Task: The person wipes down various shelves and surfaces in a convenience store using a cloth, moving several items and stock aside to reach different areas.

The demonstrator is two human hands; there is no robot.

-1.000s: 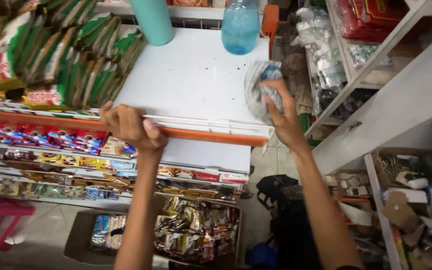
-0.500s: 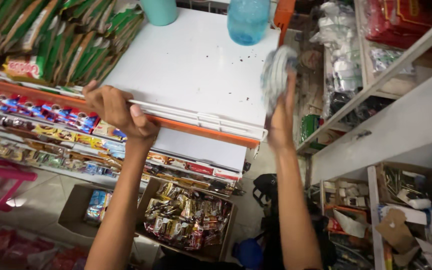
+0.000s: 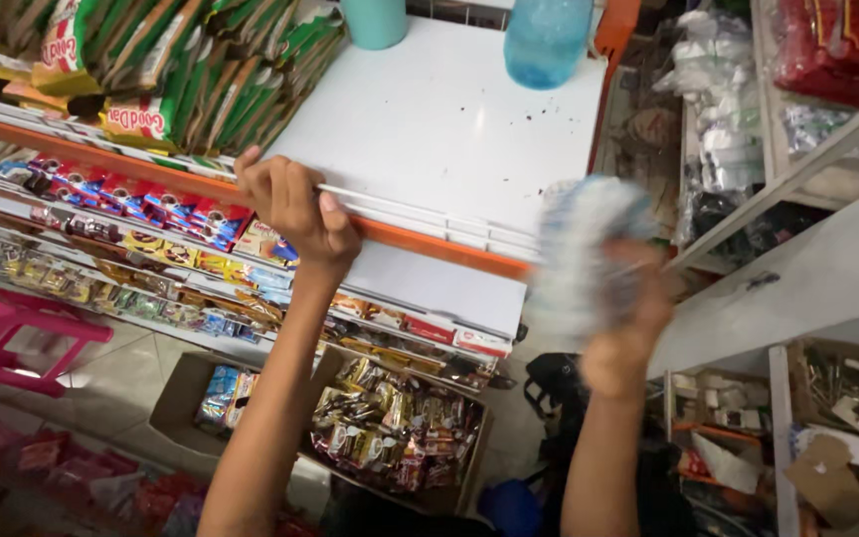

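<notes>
I am gripping a crumpled pale cloth [image 3: 589,254] in my right hand [image 3: 623,318], fingers clenched around it, and it is hovering off the right front corner of the white shelf [image 3: 439,129], just past the edge rather than lying on the surface; the bundle is blurring so much that I cannot tell its true shape or long axis, only that it is standing roughly upright above my wrist. My left hand [image 3: 295,204] is clasping the thin rail along the shelf's front edge [image 3: 420,214], fingers curling over it, thumb showing on top; it is well apart from the cloth, so my right hand is the 1 nearer the bare white surface, which is lying up and to the left of the bundle. At the back of the shelf a teal cup [image 3: 375,20] and a blue water bottle [image 3: 547,40] are standing, both cut off by the top of the view. Green snack packets [image 3: 221,80] are crowding the shelf to the left; below, a cardboard box of sweets [image 3: 390,428] is sitting on the floor.
</notes>
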